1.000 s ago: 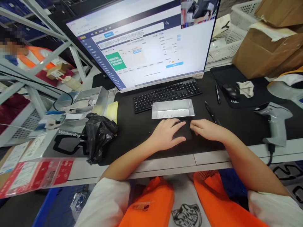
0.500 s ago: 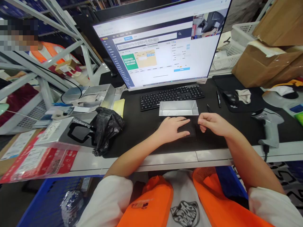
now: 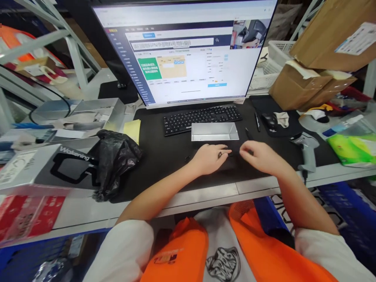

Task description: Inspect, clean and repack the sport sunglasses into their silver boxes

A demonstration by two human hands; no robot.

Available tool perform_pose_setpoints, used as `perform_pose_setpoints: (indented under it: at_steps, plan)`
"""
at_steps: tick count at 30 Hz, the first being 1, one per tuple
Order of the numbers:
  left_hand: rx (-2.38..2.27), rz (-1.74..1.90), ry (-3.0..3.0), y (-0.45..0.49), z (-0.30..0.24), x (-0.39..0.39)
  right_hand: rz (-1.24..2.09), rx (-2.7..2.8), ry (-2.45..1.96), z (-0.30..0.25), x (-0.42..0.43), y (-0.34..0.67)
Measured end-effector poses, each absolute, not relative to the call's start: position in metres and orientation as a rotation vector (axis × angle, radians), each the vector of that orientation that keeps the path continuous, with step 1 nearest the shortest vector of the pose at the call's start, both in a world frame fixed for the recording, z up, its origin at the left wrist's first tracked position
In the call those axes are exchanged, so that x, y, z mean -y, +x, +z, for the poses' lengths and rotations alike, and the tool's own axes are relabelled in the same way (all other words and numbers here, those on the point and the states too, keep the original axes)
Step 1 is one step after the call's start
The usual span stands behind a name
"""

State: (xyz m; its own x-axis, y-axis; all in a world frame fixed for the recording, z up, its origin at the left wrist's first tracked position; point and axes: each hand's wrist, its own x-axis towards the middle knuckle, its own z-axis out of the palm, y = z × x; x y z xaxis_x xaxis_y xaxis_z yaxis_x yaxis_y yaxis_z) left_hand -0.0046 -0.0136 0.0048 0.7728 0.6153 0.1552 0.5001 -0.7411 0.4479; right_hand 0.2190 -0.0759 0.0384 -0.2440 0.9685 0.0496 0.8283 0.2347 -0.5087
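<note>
My left hand point(image 3: 209, 159) is over the black desk mat, its thumb drawn against the fingers. A small dark piece point(image 3: 219, 154) shows between them; its kind is too small to make out. Just to the right, my right hand point(image 3: 260, 157) is curled with thumb and forefinger close together. Whatever those fingertips hold, if anything, is hidden. Directly beyond both hands lies an open silver-grey box tray point(image 3: 215, 132), its inside showing bare walls. A dark object by the left fingers blends into the mat, so its outline is unclear.
A keyboard point(image 3: 202, 118) and monitor point(image 3: 182, 66) stand behind the tray. On the left are a crumpled black plastic bag point(image 3: 116, 160) and a grey printed box point(image 3: 70, 166). To the right lie a pen point(image 3: 257, 122), mouse point(image 3: 269, 120) and barcode scanner point(image 3: 308, 150).
My left thumb has closed toward its fingers, and a small dark piece now shows there. The right hand's fingers have loosened slightly. My view has turned to the right.
</note>
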Motion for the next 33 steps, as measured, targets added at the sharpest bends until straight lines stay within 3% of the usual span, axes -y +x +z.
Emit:
perform_pose_setpoints:
  at_steps: [6, 16, 22, 27, 33]
  plan:
    - [-0.865, 0.581, 2.446, -0.010, 0.005, 0.013, 0.529, 2.071, -1.566, -0.004, 0.090, 0.208]
    - [-0.646, 0.581, 2.480, -0.004, 0.012, 0.025, 0.480, 2.084, -1.350, -0.005, 0.085, 0.186]
    - [-0.848, 0.828, 2.475, -0.033, 0.020, 0.034, 0.611, 2.044, -1.317, 0.008, 0.094, 0.220]
    - [-1.018, 1.288, 2.330, -0.061, 0.023, 0.043, 0.682, 1.996, -1.352, 0.011, 0.099, 0.262]
    - [-0.882, 1.495, 2.070, -0.021, 0.019, 0.055, 0.349, 2.286, -1.409, 0.019, 0.101, 0.210]
